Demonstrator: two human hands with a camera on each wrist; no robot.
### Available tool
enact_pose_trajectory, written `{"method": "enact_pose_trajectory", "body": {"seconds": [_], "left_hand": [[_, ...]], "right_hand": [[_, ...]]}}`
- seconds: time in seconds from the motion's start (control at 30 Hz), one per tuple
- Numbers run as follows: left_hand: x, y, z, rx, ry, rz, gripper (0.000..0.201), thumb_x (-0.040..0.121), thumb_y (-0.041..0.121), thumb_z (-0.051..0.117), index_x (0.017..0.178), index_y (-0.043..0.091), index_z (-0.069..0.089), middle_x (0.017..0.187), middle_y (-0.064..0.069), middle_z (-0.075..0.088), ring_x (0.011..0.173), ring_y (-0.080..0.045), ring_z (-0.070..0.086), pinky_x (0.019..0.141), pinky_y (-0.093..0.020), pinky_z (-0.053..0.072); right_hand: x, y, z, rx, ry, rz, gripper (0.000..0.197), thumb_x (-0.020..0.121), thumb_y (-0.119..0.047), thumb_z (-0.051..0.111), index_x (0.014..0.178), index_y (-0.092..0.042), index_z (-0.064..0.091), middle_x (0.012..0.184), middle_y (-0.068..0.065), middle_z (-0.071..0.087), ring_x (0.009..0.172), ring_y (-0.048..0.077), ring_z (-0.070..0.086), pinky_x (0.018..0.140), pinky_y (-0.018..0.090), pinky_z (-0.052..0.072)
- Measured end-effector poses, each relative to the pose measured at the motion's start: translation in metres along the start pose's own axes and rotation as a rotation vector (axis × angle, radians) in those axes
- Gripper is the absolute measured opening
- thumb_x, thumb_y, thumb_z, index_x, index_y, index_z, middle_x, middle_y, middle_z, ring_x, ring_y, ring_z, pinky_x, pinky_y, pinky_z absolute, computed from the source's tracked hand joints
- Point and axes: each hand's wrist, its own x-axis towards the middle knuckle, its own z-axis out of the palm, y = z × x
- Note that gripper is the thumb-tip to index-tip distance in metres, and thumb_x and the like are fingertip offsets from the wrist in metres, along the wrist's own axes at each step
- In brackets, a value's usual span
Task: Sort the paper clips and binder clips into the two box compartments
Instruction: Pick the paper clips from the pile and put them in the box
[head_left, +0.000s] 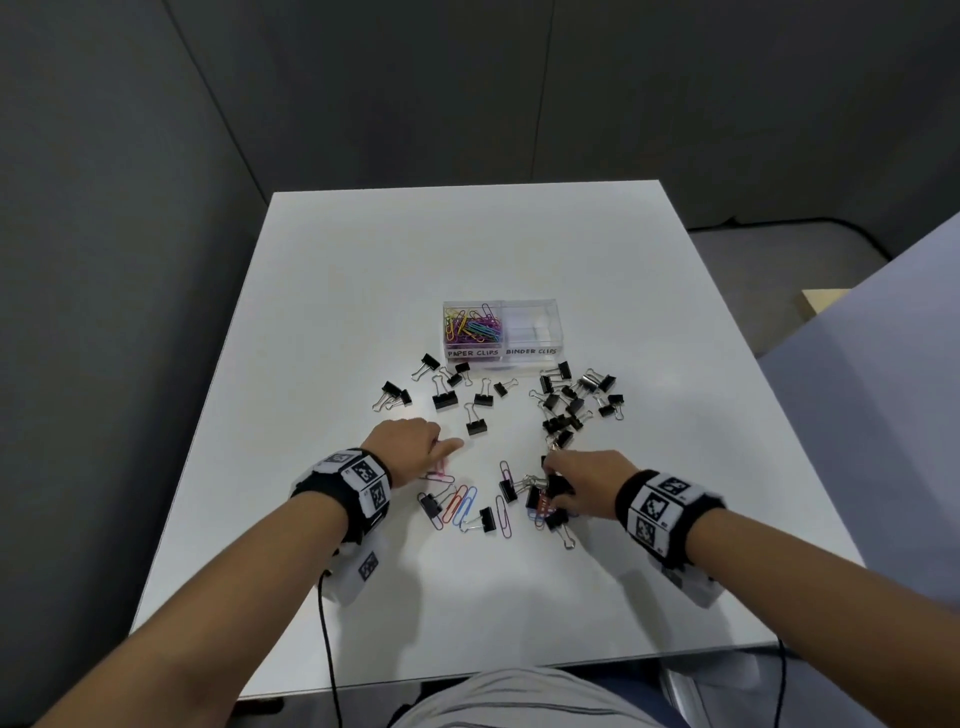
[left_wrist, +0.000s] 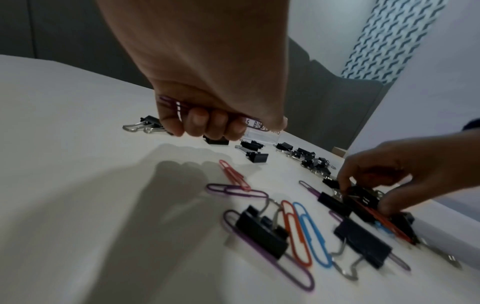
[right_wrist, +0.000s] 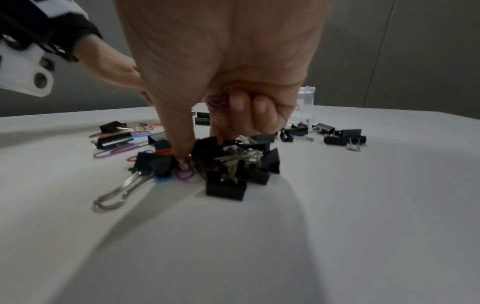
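My left hand (head_left: 410, 441) hovers over the white table (head_left: 363, 291), fingers curled round a purple paper clip (left_wrist: 171, 103), index finger poking out toward the middle. My right hand (head_left: 587, 480) is down in a tangle of black binder clips (right_wrist: 233, 164), fingertip (right_wrist: 183, 158) pressing by a purple loop while the other fingers fold round more purple clips (right_wrist: 218, 101) tucked in the palm. Between my hands lie a red paper clip (left_wrist: 296, 232) and a blue paper clip (left_wrist: 314, 236) side by side, with a long purple one (left_wrist: 272, 261) under a binder clip (left_wrist: 262, 232). Up ahead sits the clear box (head_left: 501, 332): the left compartment, labelled PAPER CLIPS (head_left: 472, 352), holds a colourful heap (head_left: 472, 327); the right, labelled BINDER CLIPS (head_left: 531, 351), looks clear through (hard to tell more). More binder clips (head_left: 571, 400) are scattered just in front of the box.
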Motion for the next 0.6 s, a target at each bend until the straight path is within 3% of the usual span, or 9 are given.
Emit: {"method": "enact_pose_trajectory", "body": {"seconds": [0.1, 0.27, 0.4, 0.5, 0.6], "left_hand": [[-0.001, 0.005, -0.004, -0.030, -0.016, 0.002, 0.044, 0.101, 0.044, 0.025, 0.081, 0.011, 0.047, 0.087, -0.011, 0.057, 0.079, -0.026, 0.053, 0.072, -0.033, 0.040], [-0.002, 0.009, -0.008, -0.067, -0.037, -0.036, 0.027, 0.101, 0.016, 0.031, 0.115, 0.010, 0.054, 0.117, -0.010, 0.062, 0.104, -0.027, 0.058, 0.085, -0.032, 0.042], [-0.007, 0.003, -0.008, -0.051, -0.099, -0.015, 0.039, 0.093, 0.001, 0.032, 0.126, 0.018, 0.045, 0.126, -0.007, 0.057, 0.101, -0.025, 0.056, 0.086, -0.031, 0.041], [-0.011, 0.000, -0.008, -0.018, -0.127, 0.057, 0.033, 0.096, 0.014, 0.037, 0.127, 0.021, 0.046, 0.129, -0.004, 0.054, 0.110, -0.025, 0.056, 0.091, -0.032, 0.041], [-0.014, 0.000, -0.007, 0.067, -0.149, 0.161, 0.039, 0.093, 0.029, 0.046, 0.132, 0.026, 0.042, 0.125, -0.002, 0.052, 0.109, -0.024, 0.057, 0.087, -0.033, 0.044]], "right_hand": [[0.009, 0.005, -0.002, 0.047, 0.020, 0.026, 0.035, 0.091, -0.031, 0.052, 0.120, -0.014, 0.044, 0.118, 0.008, 0.061, 0.103, 0.027, 0.060, 0.086, 0.033, 0.046], [0.016, 0.019, -0.023, 0.134, 0.175, 0.031, 0.046, 0.092, -0.031, 0.052, 0.133, -0.018, 0.037, 0.125, 0.004, 0.060, 0.107, 0.025, 0.061, 0.087, 0.032, 0.047], [0.009, 0.016, -0.020, 0.020, 0.058, -0.147, 0.042, 0.092, -0.023, 0.053, 0.132, -0.022, 0.042, 0.132, 0.001, 0.054, 0.110, 0.022, 0.059, 0.090, 0.033, 0.048], [0.005, 0.006, -0.012, -0.136, -0.023, -0.280, 0.036, 0.093, -0.017, 0.048, 0.129, -0.021, 0.047, 0.124, 0.005, 0.055, 0.103, 0.026, 0.060, 0.082, 0.033, 0.048], [0.008, -0.003, -0.006, -0.211, -0.041, -0.312, 0.033, 0.093, -0.021, 0.049, 0.126, -0.016, 0.049, 0.117, 0.007, 0.056, 0.099, 0.029, 0.061, 0.079, 0.036, 0.049]]}}
